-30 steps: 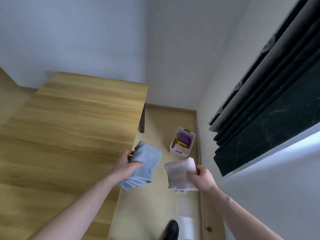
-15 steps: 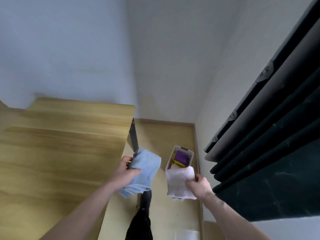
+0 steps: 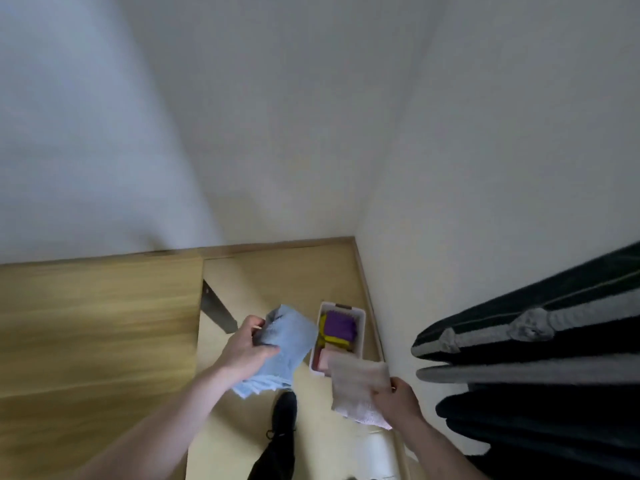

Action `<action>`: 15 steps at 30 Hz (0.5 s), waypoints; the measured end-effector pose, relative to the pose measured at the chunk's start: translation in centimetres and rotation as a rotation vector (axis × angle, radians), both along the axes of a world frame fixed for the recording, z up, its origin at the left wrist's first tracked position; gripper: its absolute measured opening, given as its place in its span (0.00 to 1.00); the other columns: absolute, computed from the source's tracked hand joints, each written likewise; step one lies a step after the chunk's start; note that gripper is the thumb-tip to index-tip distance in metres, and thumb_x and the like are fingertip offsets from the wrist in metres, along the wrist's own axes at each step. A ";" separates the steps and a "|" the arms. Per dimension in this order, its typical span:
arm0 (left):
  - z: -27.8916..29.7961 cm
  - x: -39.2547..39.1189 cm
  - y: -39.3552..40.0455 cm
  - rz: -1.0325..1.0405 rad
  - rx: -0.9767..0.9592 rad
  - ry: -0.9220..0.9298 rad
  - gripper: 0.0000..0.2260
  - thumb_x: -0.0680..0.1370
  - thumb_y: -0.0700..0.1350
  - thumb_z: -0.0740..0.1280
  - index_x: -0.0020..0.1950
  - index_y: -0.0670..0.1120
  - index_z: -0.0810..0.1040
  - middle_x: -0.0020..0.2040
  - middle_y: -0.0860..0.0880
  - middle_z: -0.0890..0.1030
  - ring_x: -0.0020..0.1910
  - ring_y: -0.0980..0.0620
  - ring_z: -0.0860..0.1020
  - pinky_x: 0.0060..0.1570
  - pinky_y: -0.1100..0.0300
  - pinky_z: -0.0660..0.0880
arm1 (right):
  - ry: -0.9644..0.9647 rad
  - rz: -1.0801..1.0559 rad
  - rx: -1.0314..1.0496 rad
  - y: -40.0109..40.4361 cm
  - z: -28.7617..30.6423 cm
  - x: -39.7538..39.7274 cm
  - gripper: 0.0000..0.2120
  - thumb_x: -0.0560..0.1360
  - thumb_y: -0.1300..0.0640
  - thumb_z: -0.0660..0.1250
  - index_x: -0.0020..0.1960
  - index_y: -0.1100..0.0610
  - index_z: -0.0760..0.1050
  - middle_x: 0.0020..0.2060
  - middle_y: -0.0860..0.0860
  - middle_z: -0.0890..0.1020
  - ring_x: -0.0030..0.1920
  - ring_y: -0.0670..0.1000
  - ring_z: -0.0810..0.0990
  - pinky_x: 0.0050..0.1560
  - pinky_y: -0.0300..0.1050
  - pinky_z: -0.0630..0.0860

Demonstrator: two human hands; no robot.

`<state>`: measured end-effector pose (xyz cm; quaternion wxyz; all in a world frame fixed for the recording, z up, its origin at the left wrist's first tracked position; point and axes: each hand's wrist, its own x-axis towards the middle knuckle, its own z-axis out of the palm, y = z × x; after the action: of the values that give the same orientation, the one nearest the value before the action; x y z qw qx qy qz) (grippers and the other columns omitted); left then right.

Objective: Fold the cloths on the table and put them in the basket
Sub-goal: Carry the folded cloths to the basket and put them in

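Your left hand (image 3: 242,353) has its grip wrapped round the folded blue cloth (image 3: 282,349), your right hand (image 3: 398,398) pinching the folded pale pink cloth (image 3: 356,386), both hovering over the floor. The white basket (image 3: 360,323) below already holds purple, yellow and pink cloths. The visible surface (image 3: 97,323) looks bare, so dropping these two in looks like all that's left.

Blue cloth (image 3: 289,344); pale pink cloth (image 3: 355,386); white basket (image 3: 360,329).

You grip a folded blue cloth (image 3: 284,348) left of the white basket (image 3: 360,327) on the floor; your pale pink folded cloth (image 3: 356,386) overlaps its near end.
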<state>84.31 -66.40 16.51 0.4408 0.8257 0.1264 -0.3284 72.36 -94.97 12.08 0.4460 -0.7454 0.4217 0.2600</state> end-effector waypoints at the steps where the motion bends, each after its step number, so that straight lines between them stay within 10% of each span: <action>1: -1.0 1.9 -0.4 -0.014 0.005 0.010 0.17 0.72 0.45 0.75 0.56 0.53 0.71 0.50 0.50 0.81 0.49 0.49 0.81 0.49 0.52 0.77 | 0.010 -0.015 0.007 -0.3 -1.2 1.3 0.07 0.76 0.59 0.66 0.53 0.57 0.76 0.47 0.53 0.81 0.47 0.54 0.79 0.40 0.44 0.73; 5: -5.5 6.8 -2.3 -0.056 0.042 0.025 0.14 0.70 0.42 0.71 0.52 0.54 0.73 0.46 0.45 0.81 0.47 0.46 0.81 0.43 0.52 0.78 | 0.074 -0.064 0.013 -1.2 -6.4 4.8 0.07 0.74 0.60 0.66 0.51 0.58 0.78 0.45 0.54 0.82 0.46 0.53 0.80 0.48 0.48 0.77; 11: -18.2 11.9 -5.7 0.033 0.043 0.149 0.14 0.63 0.49 0.71 0.47 0.55 0.77 0.42 0.48 0.84 0.43 0.45 0.81 0.48 0.48 0.79 | 0.085 -0.097 0.054 -3.2 -19.8 9.9 0.04 0.77 0.60 0.68 0.52 0.56 0.76 0.44 0.53 0.79 0.41 0.50 0.77 0.34 0.39 0.72; 15: -25.2 13.5 -8.0 -0.060 0.104 0.243 0.09 0.66 0.54 0.69 0.34 0.52 0.72 0.32 0.53 0.71 0.31 0.50 0.71 0.36 0.60 0.69 | 0.108 -0.131 0.105 -4.3 -28.9 11.5 0.02 0.77 0.62 0.66 0.49 0.60 0.76 0.41 0.55 0.79 0.40 0.51 0.76 0.38 0.44 0.71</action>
<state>97.86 -74.38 -8.74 0.3687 0.8051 0.1711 -0.4320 83.84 -99.26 -16.87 0.4773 -0.6765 0.4788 0.2918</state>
